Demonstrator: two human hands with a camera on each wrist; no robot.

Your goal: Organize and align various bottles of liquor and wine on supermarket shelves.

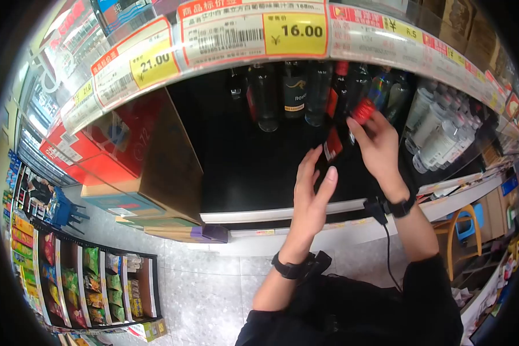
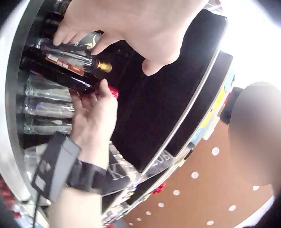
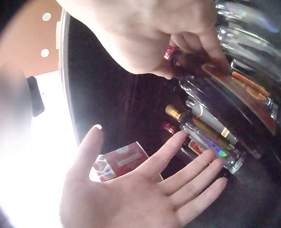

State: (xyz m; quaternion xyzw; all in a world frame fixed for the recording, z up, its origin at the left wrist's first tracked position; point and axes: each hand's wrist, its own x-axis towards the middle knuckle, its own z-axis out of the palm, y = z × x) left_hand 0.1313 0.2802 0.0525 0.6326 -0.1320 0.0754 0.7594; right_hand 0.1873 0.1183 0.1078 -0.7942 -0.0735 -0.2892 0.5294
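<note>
My right hand (image 1: 380, 144) grips a dark glass bottle (image 3: 235, 111) around its neck, just below the red cap (image 1: 363, 111). The bottle leans, and its red and white label (image 1: 333, 144) faces the front. Beside the label is my left hand (image 1: 310, 202), fingers extended and thumb apart, holding nothing. In the right wrist view that left palm spreads below the bottle. A clear bottle with a gold cap (image 2: 104, 66) lies close alongside the dark one in the left wrist view.
Several bottles (image 1: 263, 98) stand at the back of the black shelf (image 1: 254, 179). Clear bottles (image 1: 444, 138) crowd its right side. A cardboard box (image 1: 170, 155) and a red box (image 1: 115, 144) border the left. Overhead runs a shelf edge with price tags (image 1: 254, 34).
</note>
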